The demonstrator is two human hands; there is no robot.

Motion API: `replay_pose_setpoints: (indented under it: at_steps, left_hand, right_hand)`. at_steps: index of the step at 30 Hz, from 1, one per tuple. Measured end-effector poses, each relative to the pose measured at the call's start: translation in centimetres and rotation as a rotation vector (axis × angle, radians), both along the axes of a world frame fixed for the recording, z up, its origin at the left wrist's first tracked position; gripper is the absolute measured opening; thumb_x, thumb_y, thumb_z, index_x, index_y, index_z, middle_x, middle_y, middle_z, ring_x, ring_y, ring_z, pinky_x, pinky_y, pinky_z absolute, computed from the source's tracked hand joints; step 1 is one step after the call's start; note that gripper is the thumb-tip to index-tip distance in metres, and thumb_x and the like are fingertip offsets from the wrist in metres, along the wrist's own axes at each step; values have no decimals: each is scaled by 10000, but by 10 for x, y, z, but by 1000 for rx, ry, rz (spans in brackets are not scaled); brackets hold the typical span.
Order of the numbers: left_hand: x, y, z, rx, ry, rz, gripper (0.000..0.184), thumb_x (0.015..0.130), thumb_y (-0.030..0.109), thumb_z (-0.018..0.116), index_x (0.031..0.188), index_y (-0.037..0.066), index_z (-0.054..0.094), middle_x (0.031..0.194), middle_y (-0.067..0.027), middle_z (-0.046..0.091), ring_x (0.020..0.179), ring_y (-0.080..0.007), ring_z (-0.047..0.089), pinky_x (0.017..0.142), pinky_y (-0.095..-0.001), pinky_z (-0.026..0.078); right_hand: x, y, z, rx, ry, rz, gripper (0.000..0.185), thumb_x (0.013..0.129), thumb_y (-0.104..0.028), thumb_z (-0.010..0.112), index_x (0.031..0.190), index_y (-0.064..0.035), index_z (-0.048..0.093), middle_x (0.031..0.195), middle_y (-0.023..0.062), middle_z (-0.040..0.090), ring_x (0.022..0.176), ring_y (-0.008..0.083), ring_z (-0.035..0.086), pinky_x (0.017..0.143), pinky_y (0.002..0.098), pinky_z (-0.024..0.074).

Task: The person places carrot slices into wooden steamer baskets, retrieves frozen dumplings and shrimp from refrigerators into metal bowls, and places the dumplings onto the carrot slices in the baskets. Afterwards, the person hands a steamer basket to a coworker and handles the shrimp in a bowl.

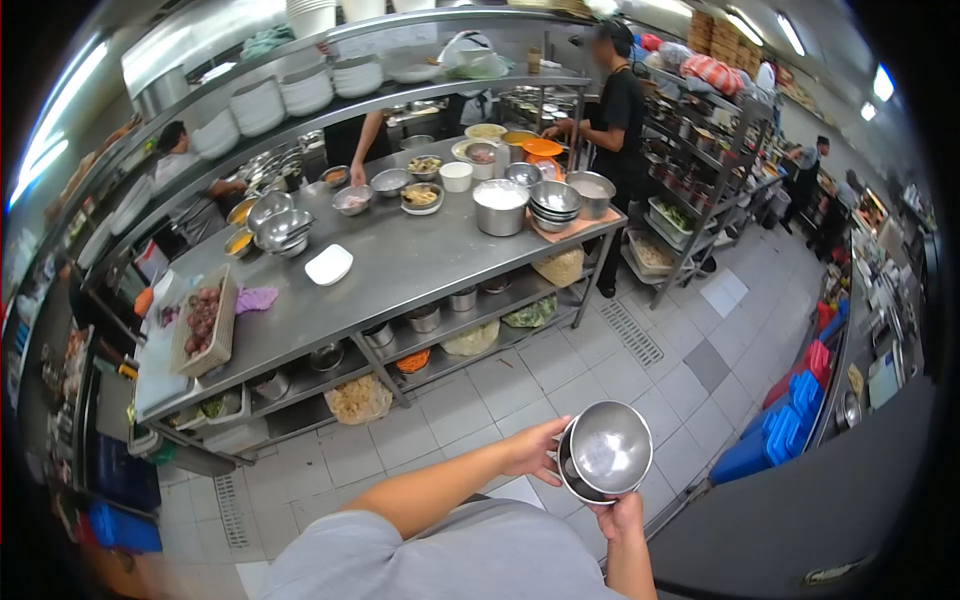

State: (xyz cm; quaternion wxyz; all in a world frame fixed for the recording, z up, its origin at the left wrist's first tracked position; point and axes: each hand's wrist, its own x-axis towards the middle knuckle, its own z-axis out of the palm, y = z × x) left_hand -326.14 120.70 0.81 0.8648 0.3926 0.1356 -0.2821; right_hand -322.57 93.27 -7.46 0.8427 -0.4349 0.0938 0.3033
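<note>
In front of my body I hold shiny metal bowls (612, 445), at least two, one overlapping the other, with their hollow sides facing up toward me. My left hand (538, 450) grips the rim on the left side, its fingers curled under and around the edge. At the near edge, my right hand (620, 515) pinches the rim with the thumb on top. The upper bowl looks bare inside; most of the lower one is hidden beneath it.
A long steel table (390, 265) stands ahead, bearing a white square dish (329, 265), a basket of onions (205, 325), a large pot (500, 207) and stacked bowls (555, 200). A person in black (620, 110) stands behind it. Blue bins (770, 430) line the right side.
</note>
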Motion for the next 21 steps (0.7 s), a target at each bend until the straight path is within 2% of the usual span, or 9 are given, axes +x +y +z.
replay_pose_setpoints:
  at_steps: [5, 7, 11, 12, 13, 15, 17, 19, 21]
  left_hand:
    - [-26, 6, 14, 205, -63, 59, 722, 999, 257, 605, 1640, 125, 300, 1371, -179, 586, 953, -251, 714, 816, -388, 607]
    - [-31, 4, 18, 611, -108, 2, 573, 985, 162, 604, 1532, 95, 445, 1159, -103, 658, 785, -150, 673, 665, -300, 578]
    - [-31, 30, -38, 637, -24, 164, 303, 1000, 139, 613, 1296, 84, 639, 952, -76, 714, 713, -150, 713, 570, -299, 576]
    - [-35, 36, -37, 585, 10, 247, 270, 999, 143, 622, 1257, 78, 663, 934, -77, 728, 724, -153, 723, 599, -297, 590]
    - [-40, 43, -40, 580, 7, 239, 270, 999, 143, 622, 1257, 78, 663, 934, -77, 728, 724, -153, 723, 599, -297, 590]
    - [-47, 64, -51, 691, -15, 437, 339, 946, 190, 711, 1251, 49, 665, 956, -125, 751, 742, -207, 738, 642, -354, 605]
    - [-53, 95, -80, 856, -86, 505, 383, 903, 204, 759, 1233, 31, 668, 965, -157, 755, 753, -237, 741, 661, -385, 604]
    - [-64, 121, -101, 1171, -141, 579, 459, 827, 223, 835, 1197, 6, 672, 971, -209, 757, 781, -283, 744, 700, -435, 597]
    - [-72, 150, -119, 1295, -203, 604, 461, 802, 215, 854, 1171, 4, 677, 948, -209, 755, 781, -287, 742, 683, -438, 589]
  right_hand:
    - [5, 29, 19, -32, -18, 91, 382, 981, -78, 519, 1333, 57, 578, 1209, 219, 695, 985, 363, 753, 798, 532, 674]
    - [-1, 42, 20, -136, -35, 127, 362, 996, -76, 520, 1334, 41, 575, 1200, 193, 695, 982, 325, 747, 767, 498, 666]
    - [-9, 58, 28, -178, -52, 294, 485, 967, -67, 613, 1434, -17, 490, 1289, 168, 654, 1094, 297, 707, 850, 434, 625]
    - [-14, 58, 27, -188, -107, 362, 751, 933, -97, 694, 1590, -79, 329, 1455, 212, 549, 1260, 351, 627, 981, 496, 577]
    - [-18, 55, 31, -194, -106, 354, 751, 933, -97, 694, 1590, -79, 329, 1455, 212, 549, 1260, 351, 627, 981, 496, 577]
    - [-26, 42, 60, -493, -527, 419, 1082, 900, -121, 782, 1685, -163, 38, 1691, 229, 272, 1537, 404, 333, 1123, 572, 457]
    - [-24, 4, 92, -888, -600, 336, 1132, 852, -126, 822, 1696, -137, 68, 1724, 250, 196, 1593, 409, 217, 1196, 563, 376]
    - [-25, -69, 104, -1529, -1079, 134, 1044, 821, -89, 821, 1676, -110, 223, 1715, 249, 222, 1581, 426, 245, 1248, 520, 305]
    - [-49, -141, 159, -1818, -1011, 96, 838, 824, -35, 788, 1581, -47, 429, 1684, 230, 316, 1538, 420, 331, 1249, 478, 303]
